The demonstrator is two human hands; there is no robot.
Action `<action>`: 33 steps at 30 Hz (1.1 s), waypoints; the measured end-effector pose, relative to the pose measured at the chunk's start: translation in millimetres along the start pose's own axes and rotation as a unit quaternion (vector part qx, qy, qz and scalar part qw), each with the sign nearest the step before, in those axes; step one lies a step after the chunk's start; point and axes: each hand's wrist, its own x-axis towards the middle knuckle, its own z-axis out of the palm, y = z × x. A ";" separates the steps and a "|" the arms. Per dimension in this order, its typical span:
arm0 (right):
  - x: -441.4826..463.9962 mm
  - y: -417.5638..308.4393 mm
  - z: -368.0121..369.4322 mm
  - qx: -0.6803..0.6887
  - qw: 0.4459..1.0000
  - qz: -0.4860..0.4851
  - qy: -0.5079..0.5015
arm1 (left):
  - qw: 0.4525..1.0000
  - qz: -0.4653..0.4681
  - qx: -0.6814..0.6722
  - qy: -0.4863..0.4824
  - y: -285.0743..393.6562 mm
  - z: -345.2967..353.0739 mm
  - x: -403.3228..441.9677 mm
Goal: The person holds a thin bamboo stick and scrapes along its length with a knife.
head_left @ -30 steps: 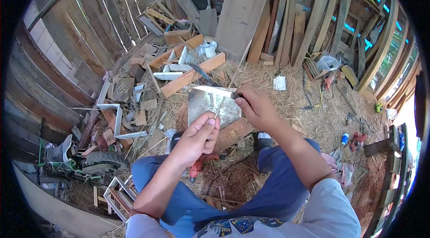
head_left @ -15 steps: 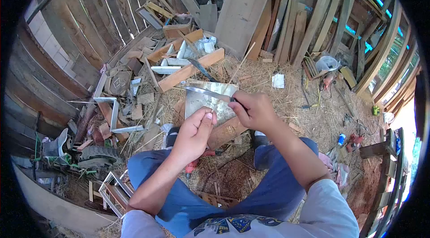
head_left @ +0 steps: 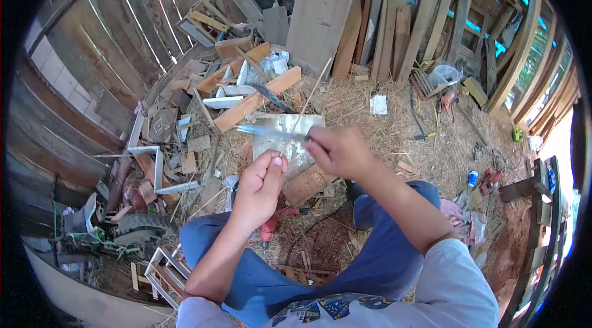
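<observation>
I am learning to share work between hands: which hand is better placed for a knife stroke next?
Probably the right hand: it grips the knife, which points leftward, while the left hand, lower in the view, seems to pinch something thin.

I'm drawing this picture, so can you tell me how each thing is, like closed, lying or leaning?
Knife: blade bare, blurred
Right hand: closed on the knife's handle
Left hand: closed on a thin stick
Thin stick: held, pointing away
Pale panel: stained, partly hidden
Red tool: lying down; on or off, can't tell
Tall wide board: leaning
</observation>
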 end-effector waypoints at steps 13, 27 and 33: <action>0.8 6.8 4.8 0.009 1.000 0.015 0.009 | 0.998 -0.040 -0.055 0.012 2.6 5.6 -0.5; 2.9 18.8 -4.2 -0.004 0.999 0.026 0.041 | 0.996 -0.055 -0.067 0.000 7.1 6.2 -1.6; 11.8 39.5 -1.7 -0.001 0.996 0.059 0.069 | 0.994 -0.058 -0.094 -0.021 2.9 4.2 -3.5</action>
